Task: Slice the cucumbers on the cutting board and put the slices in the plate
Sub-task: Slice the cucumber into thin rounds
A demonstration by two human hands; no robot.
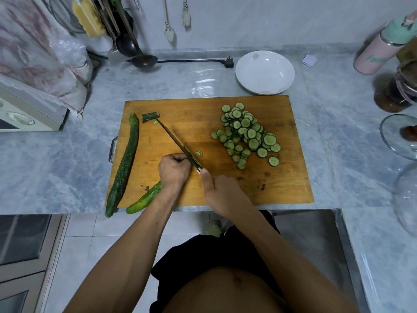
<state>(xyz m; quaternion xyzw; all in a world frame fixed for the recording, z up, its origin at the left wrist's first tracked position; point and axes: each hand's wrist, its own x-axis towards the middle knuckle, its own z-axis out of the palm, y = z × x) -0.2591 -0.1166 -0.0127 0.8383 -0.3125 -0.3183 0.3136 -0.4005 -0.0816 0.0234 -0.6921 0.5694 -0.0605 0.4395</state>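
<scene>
On the wooden cutting board (203, 114), my left hand (173, 171) curls over a cucumber (144, 199) whose tail sticks out toward the board's front edge. My right hand (222, 195) grips the knife (178, 144) by its handle; the blade lies against my left knuckles, with a fresh slice (198, 153) just to its right. A whole long cucumber (125, 163) lies along the board's left side. A cut end piece (150, 116) sits near the knife tip. A pile of slices (247, 134) covers the board's right half. The white plate (265, 72) stands behind the board, holding no slices.
A black plug and cord (228, 62) lie on the marble counter beside the plate. Ladles (144, 58) lean at the back left, near a cloth-covered appliance (27, 105). Jars (392, 96), a pink bottle (381, 48) and glass lids (399, 134) crowd the right side.
</scene>
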